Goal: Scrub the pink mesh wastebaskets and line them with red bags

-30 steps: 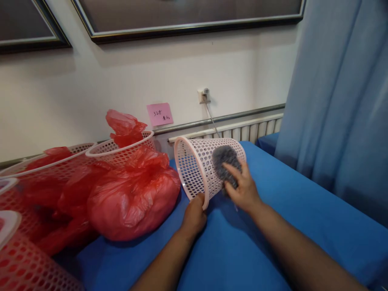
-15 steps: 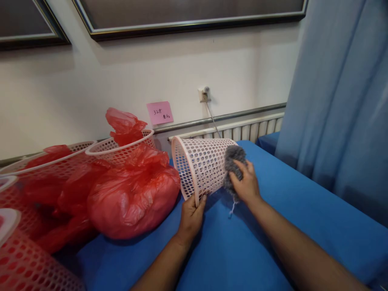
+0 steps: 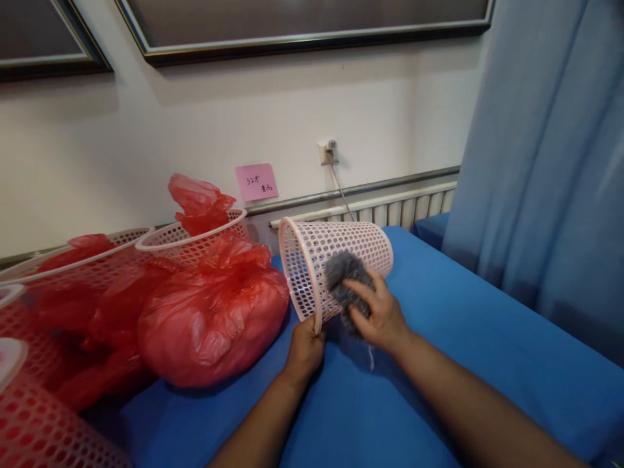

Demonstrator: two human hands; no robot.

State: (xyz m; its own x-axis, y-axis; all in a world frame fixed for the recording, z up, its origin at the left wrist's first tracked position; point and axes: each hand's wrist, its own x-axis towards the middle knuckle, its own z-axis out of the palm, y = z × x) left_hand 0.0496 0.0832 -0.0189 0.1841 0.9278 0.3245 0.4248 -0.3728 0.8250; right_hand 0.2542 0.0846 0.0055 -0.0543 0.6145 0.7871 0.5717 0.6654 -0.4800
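A pink perforated plastic basket (image 3: 336,250) lies on its side on the blue table (image 3: 439,364), its mouth turned to the left. My left hand (image 3: 305,351) is closed on the lower part of the basket's rim. My right hand (image 3: 377,318) holds a fluffy grey cloth (image 3: 344,276) pressed against the basket's outer wall, close to the rim end. A loose thread hangs from the cloth under my right hand.
Several pink mesh baskets lined with red plastic bags (image 3: 209,312) crowd the left side. A pink sticky note (image 3: 257,182) and a wall socket with cable (image 3: 329,153) are on the wall behind. A blue curtain (image 3: 550,162) hangs at the right.
My right hand has slid the grey cloth along the basket's wall, from the bottom end back toward the rim. My left hand has kept its grip on the rim.
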